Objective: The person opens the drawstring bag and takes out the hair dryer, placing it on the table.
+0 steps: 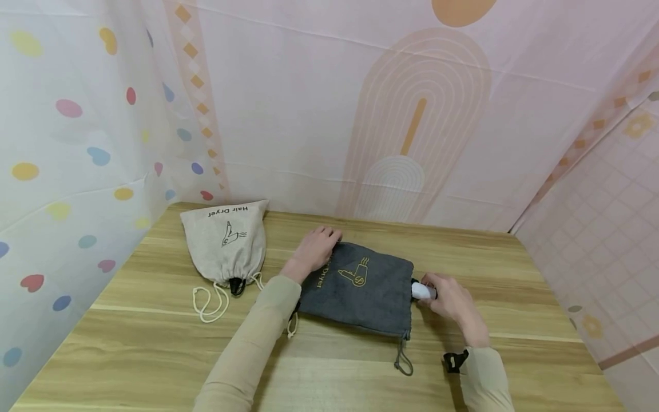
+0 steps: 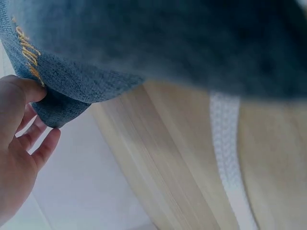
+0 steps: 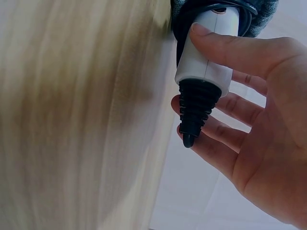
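A dark grey drawstring bag (image 1: 386, 300) with a yellow hair dryer drawing lies on the table. At its left end my left hand (image 1: 315, 250) pinches a corner of the cloth between thumb and fingers, as the left wrist view shows. From the bag's right end sticks out the white handle (image 1: 422, 291) of a hair dryer, whose other end is hidden inside the bag. My right hand (image 1: 452, 297) grips that handle, thumb on one side and fingers behind. A black ribbed cord sleeve (image 3: 197, 103) ends the handle, and black cord (image 3: 181, 26) loops around it near the bag's mouth.
On the left of the wooden table (image 1: 154, 355) lies a beige "Hair Dryer" bag (image 1: 226, 243), drawn in at the mouth, a black ribbed tip (image 1: 237, 286) poking out. Its white cord (image 1: 211, 315) trails on the wood. Patterned curtains (image 1: 288, 114) hang behind and beside the table.
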`<state>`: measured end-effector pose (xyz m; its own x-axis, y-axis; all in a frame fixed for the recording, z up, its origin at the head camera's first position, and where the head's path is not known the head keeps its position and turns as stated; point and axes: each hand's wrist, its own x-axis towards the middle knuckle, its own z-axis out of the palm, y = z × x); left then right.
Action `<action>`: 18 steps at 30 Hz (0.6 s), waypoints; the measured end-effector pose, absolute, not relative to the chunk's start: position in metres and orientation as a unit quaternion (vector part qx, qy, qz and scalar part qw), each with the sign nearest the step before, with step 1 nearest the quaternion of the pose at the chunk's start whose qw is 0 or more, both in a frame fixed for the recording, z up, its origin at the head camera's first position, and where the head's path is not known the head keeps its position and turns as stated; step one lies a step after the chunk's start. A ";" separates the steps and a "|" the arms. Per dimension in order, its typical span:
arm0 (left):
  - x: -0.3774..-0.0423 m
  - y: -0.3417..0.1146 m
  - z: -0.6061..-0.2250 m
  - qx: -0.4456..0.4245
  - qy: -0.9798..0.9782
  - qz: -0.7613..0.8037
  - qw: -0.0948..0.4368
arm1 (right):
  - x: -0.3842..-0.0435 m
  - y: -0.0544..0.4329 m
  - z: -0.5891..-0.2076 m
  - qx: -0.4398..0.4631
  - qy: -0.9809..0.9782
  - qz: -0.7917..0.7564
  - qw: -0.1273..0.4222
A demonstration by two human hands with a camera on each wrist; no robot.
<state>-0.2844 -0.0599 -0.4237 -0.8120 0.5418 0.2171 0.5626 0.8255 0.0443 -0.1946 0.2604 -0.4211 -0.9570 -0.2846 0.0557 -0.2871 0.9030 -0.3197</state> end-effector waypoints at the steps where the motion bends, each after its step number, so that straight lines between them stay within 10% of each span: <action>1: -0.284 -0.060 -0.423 -0.290 -0.951 -0.053 0.095 | -0.195 0.260 -0.421 0.146 -0.975 0.165 0.003; 18: -0.267 -0.060 -0.424 -0.300 -0.939 -0.097 0.137 | -0.196 0.260 -0.422 0.144 -0.975 0.171 -0.008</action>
